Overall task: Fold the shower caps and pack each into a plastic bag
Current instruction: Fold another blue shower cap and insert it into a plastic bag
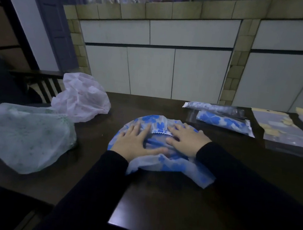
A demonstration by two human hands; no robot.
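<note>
A blue-flowered shower cap (163, 163) lies spread on the dark table (175, 208) in front of me. My left hand (135, 141) presses flat on its left half, fingers straight and spread. On the cap's right half my right hand (185, 139) lies flat too. Its elastic rim shows between the two hands. A green-patterned cap (26, 138) sits puffed up at the left, with a pink-patterned cap (82, 97) behind it. Two packed caps in clear plastic bags (223, 119) lie at the back right.
A stack of flat empty plastic bags (288, 134) lies at the table's right edge. A dark wooden chair (45, 85) stands at the back left. Tiled cabinets with white doors (151, 70) rise behind the table.
</note>
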